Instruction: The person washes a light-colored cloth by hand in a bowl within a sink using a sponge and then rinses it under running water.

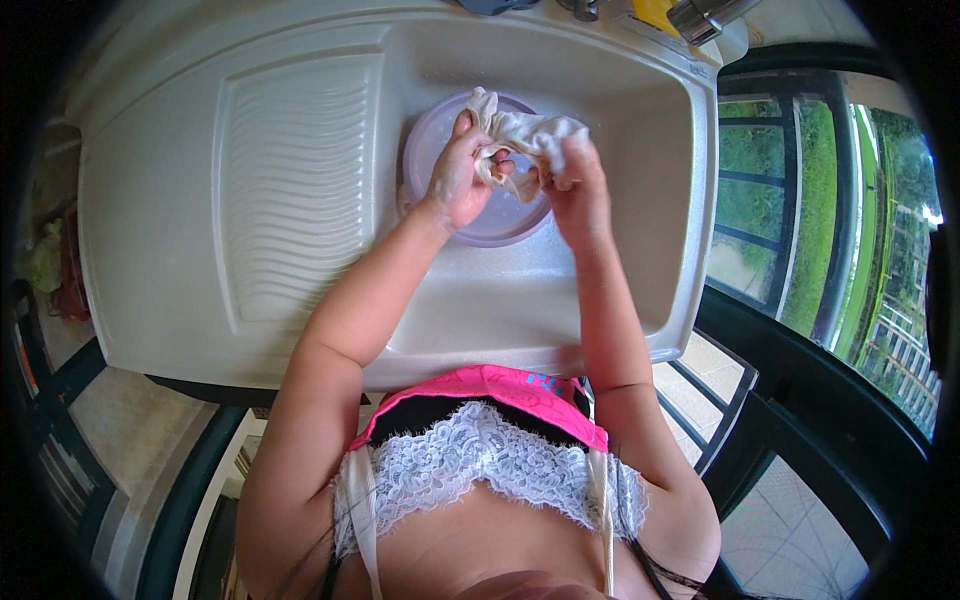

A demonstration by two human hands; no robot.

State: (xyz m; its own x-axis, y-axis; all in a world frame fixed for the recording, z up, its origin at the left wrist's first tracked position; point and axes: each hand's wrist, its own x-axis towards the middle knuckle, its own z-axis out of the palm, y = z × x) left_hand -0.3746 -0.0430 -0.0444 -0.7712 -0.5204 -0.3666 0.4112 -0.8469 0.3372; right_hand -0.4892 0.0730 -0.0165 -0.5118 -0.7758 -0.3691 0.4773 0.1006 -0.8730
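Both of my hands grip a wet, pale cloth (536,133) above a round lilac plastic basin (517,234). My left hand (459,176) has one end bunched in its fingers, and a tip of fabric sticks up past the thumb. At the other end, my right hand (581,187) is closed on the cloth and slightly blurred. Suds show on the left wrist. The basin sits in the sink bowl (634,247); the cloth and hands hide part of its inside.
A ribbed washboard (296,187) is moulded into the sink left of the bowl. A metal faucet (701,21) juts in at the top right beside a yellow object (654,13). Dark-framed windows (757,187) stand to the right. My pink apron (480,382) meets the sink's front edge.
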